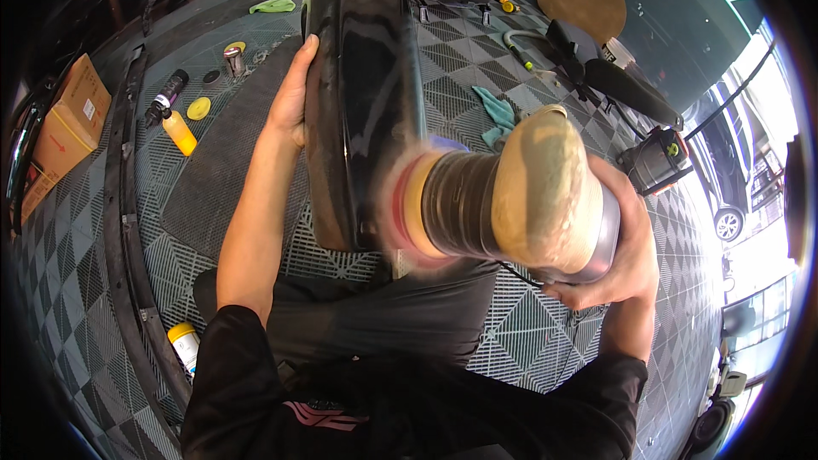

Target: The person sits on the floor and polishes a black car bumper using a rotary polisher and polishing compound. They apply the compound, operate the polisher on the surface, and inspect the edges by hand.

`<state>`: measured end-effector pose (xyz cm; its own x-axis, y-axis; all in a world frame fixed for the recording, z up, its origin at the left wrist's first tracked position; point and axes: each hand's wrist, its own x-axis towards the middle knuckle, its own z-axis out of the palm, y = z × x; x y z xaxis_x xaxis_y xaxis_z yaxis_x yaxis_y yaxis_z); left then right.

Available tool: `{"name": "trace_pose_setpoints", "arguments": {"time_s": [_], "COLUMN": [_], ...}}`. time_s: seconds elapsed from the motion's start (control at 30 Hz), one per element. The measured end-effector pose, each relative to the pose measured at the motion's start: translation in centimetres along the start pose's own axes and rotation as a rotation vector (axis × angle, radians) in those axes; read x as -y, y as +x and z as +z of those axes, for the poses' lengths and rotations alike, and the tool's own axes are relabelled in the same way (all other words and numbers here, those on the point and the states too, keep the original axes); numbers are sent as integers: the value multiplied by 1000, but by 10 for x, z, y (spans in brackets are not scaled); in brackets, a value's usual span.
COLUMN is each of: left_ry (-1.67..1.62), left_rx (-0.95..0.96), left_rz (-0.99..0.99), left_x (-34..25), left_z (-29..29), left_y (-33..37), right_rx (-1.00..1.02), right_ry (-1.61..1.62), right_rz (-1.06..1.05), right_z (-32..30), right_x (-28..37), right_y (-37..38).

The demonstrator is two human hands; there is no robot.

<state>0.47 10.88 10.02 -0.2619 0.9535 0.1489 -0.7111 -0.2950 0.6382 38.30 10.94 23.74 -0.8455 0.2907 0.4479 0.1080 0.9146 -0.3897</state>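
Note:
A long glossy black car part (362, 77) stands upright in front of me, its lower end near my lap. My left hand (294, 95) grips its left edge, with the thumb along the side and the other fingers hidden behind it. In my right hand (629, 243) is a power polisher (545, 196), its body worn and pale yellow with a dark ribbed neck. The fingers wrap round its rear end. Its round red and yellow pad (411, 204) is smeared by motion at the part's right lower face, and seems to touch it.
Left on the tiled floor are a yellow spray bottle (181, 134), a dark bottle (175, 85), a yellow pad (198, 108), a cardboard box (72, 123) and a white tub (183, 342). A teal cloth (496, 115), a black seat part (630, 89) and a black container (654, 162) lie right.

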Motion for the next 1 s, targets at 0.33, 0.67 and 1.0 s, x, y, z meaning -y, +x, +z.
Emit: {"name": "trace_pose_setpoints", "arguments": {"time_s": [0.33,0.67,1.0], "left_ry": [-11,79,44], "left_rx": [-7,-31,-39], "left_rz": [6,36,63], "left_x": [9,1,5], "left_z": [-3,7,6], "left_y": [8,-6,-4], "right_rx": [133,43,-180], "right_ry": [54,114,253], "right_rz": [106,187,441], "right_z": [-7,2,12], "right_x": [12,14,13], "right_y": [-18,-46,-81]}}
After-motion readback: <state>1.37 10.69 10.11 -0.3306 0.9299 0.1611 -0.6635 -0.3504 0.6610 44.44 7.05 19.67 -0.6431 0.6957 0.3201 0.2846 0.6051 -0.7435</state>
